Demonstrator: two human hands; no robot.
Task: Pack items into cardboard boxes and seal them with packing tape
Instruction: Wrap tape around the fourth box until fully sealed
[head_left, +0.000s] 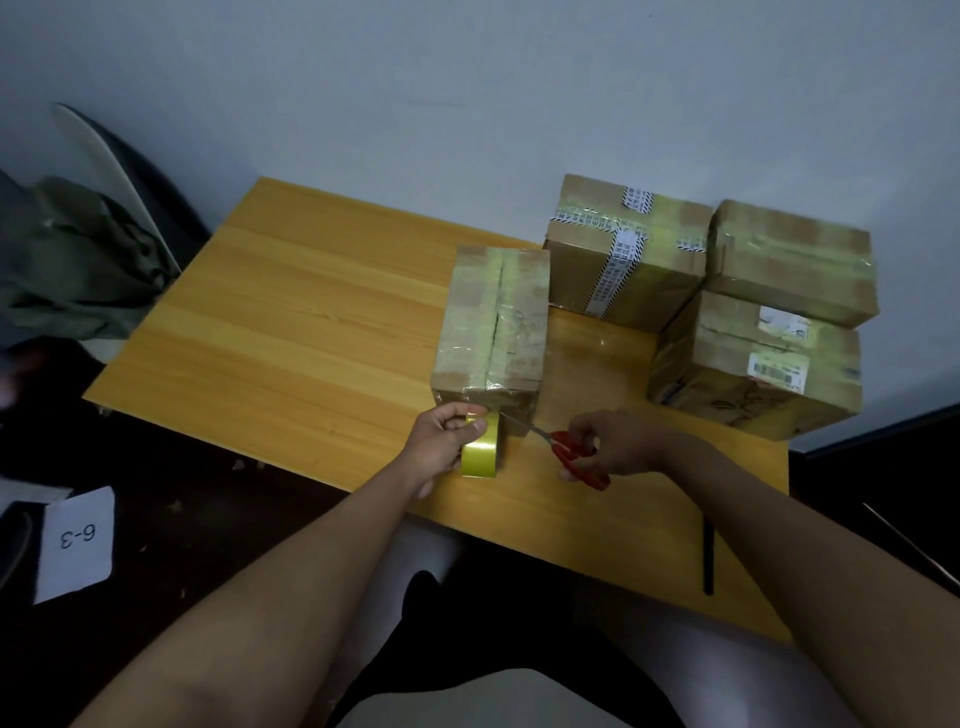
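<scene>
A cardboard box (493, 322) with tape running along its top seam stands on the wooden table (291, 322). My left hand (447, 441) grips a yellow tape roll (482, 451) just in front of the box's near face, with a strip of tape leading up onto the box. My right hand (608, 441) holds red-handled scissors (569, 452). Their blades point left at the tape strip between roll and box.
Three more taped boxes sit at the table's back right: one with printed tape (623, 249), one on top (789, 260) of a labelled one (753, 374). A chair with green cloth (78, 260) stands left. A "6-3" card (78, 540) lies on the floor.
</scene>
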